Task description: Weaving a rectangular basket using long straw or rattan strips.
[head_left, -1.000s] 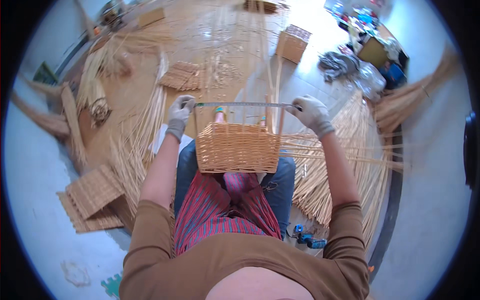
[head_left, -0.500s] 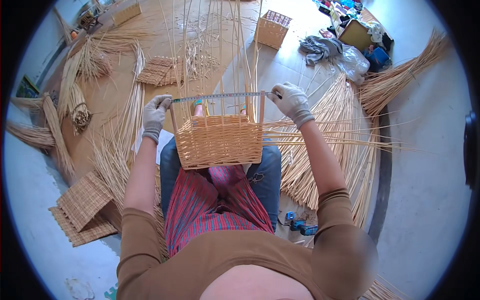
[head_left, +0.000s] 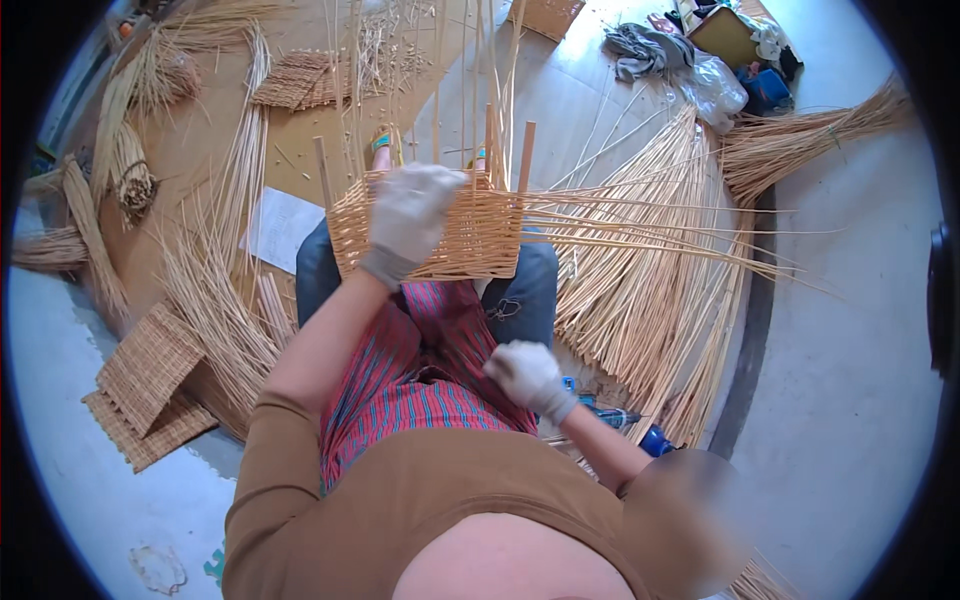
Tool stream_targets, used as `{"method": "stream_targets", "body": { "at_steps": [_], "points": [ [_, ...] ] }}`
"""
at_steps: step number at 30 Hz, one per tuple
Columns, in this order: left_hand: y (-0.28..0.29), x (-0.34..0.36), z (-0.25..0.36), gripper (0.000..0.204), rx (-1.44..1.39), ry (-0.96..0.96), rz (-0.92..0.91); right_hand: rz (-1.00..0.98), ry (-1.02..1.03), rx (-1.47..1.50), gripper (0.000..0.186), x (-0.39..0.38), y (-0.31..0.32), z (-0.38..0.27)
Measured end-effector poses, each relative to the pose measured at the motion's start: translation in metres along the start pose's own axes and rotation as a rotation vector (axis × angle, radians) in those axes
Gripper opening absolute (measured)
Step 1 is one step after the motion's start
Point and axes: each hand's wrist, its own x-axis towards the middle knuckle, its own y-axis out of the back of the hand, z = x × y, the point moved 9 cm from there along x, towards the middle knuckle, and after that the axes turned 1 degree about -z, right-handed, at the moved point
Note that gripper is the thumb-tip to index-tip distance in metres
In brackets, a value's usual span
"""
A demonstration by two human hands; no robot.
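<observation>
A part-woven wicker basket (head_left: 488, 238) rests across my knees, with wooden corner posts (head_left: 527, 155) and long thin canes (head_left: 437, 100) rising from it. Several loose weaver strands (head_left: 660, 238) run out from its right side. My left hand (head_left: 412, 218), in a pale work glove, is in front of the basket's near wall and covers part of it. Its fingers look curled, though slightly smeared; what they hold, if anything, is hidden. Low over my striped apron (head_left: 430, 405), my gloved right hand (head_left: 530, 378) is closed, its contents out of sight. No tape measure strip shows now.
A wide fan of canes (head_left: 640, 270) covers the floor at right, with another bundle (head_left: 810, 140) beyond. Blue power tools (head_left: 610, 415) lie beside my right hand. Woven panels (head_left: 150, 370) and cane bundles (head_left: 135, 180) lie at left, near a white sheet (head_left: 283, 230).
The tape measure strip stretched across the post tops is gone from sight. My left hand has moved right and down before the basket; my right hand has dropped to my lap. The view has shifted.
</observation>
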Motion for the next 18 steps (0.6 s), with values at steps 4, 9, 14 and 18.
{"method": "stream_targets", "body": {
  "at_steps": [4, 9, 14, 18],
  "points": [
    [-0.106, 0.001, 0.024, 0.084, 0.053, 0.168, -0.429, -0.137, -0.084, -0.073, 0.033, -0.025, -0.019, -0.027],
    [-0.106, 0.029, -0.007, 0.107, -0.021, 0.338, -0.585, 0.12, -0.084, 0.165, 0.048, -0.011, 0.035, -0.012],
    [-0.034, 0.031, -0.059, 0.087, -0.277, 0.458, -0.331, 0.266, -0.044, 0.146, 0.037, 0.034, 0.103, 0.025],
    [0.024, 0.0, -0.103, 0.069, -0.86, 0.47, 0.206, 0.385, -0.04, 0.662, 0.054, 0.106, 0.135, 0.092]
  ]
}}
